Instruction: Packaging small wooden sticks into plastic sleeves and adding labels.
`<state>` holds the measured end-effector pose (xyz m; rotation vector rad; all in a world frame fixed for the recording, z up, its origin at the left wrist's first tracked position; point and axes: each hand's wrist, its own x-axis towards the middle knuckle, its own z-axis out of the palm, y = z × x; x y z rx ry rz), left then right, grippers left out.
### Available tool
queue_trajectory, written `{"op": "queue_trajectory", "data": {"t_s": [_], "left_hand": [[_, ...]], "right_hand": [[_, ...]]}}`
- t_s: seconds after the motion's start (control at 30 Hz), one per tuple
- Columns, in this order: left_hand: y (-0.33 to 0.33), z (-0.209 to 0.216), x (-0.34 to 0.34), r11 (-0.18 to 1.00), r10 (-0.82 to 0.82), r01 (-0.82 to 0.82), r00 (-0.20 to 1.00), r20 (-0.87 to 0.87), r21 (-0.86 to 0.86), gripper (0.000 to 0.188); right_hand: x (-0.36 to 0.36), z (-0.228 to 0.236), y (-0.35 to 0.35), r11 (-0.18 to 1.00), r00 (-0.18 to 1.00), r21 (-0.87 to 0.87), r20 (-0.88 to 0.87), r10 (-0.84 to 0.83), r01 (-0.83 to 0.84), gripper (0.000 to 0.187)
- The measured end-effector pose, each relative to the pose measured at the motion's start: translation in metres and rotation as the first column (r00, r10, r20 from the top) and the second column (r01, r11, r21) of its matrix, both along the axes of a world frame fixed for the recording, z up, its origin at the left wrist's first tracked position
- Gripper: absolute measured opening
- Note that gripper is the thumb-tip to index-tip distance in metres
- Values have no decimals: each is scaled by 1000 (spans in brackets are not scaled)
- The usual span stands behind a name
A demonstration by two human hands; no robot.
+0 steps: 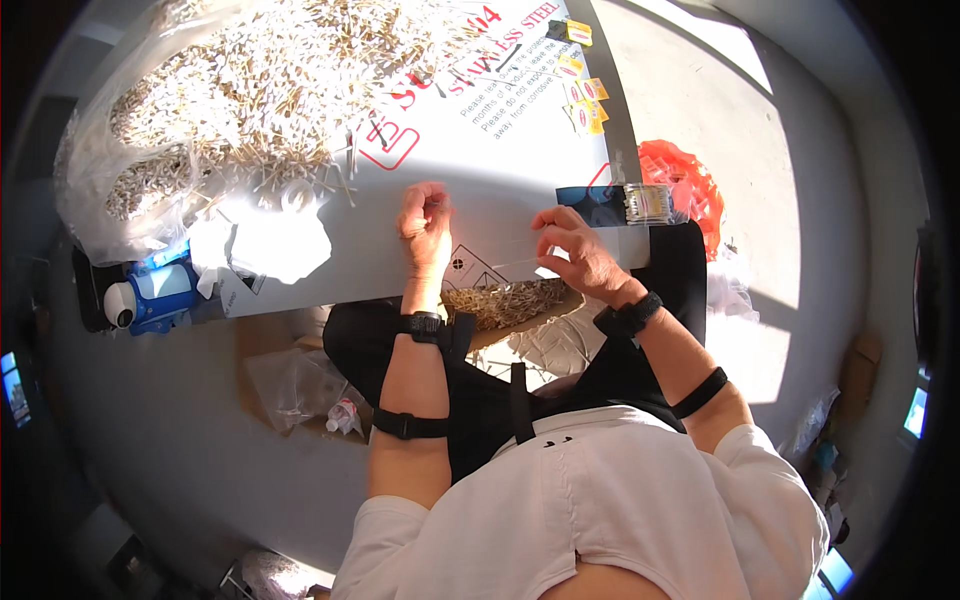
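Observation:
My left hand (pixel 427 222) is over the near part of the silvery sheet-topped table (pixel 400 270), its fingers curled inward; whatever they may hold is too small to make out. To its right, my right hand (pixel 580 252) hovers by the table's front edge with bent fingers and gaps between them. A pale bright patch shows beside its thumb, and I cannot tell what it is. Beyond my left hand lies a large heap of cotton swabs (pixel 270 90), partly in a clear plastic bag (pixel 90 190). More cotton swabs (pixel 505 305) fill a cardboard box below the table edge.
Right of my right hand stands a clear pack of swabs (pixel 648 203). Small yellow packets (pixel 585 105) lie along the table's right side. A red plastic bag (pixel 690 185) is beyond that edge. At left are a blue-and-white device (pixel 155 297) and a clear ring-shaped roll (pixel 297 195).

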<state>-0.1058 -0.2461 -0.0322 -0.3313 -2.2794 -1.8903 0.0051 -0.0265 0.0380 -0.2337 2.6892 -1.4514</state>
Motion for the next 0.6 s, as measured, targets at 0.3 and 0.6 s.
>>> {"op": "queue_trajectory", "data": {"t_s": [0.3, 0.6], "left_hand": [[-16, 21, -19, 977, 199, -197, 980, 14, -80, 13], [-43, 65, -89, 507, 427, -165, 901, 80, -846, 43]], "right_hand": [[-13, -19, -3, 894, 873, 181, -361, -328, 411, 22], [-24, -31, -3, 822, 824, 225, -380, -420, 523, 16]]}}
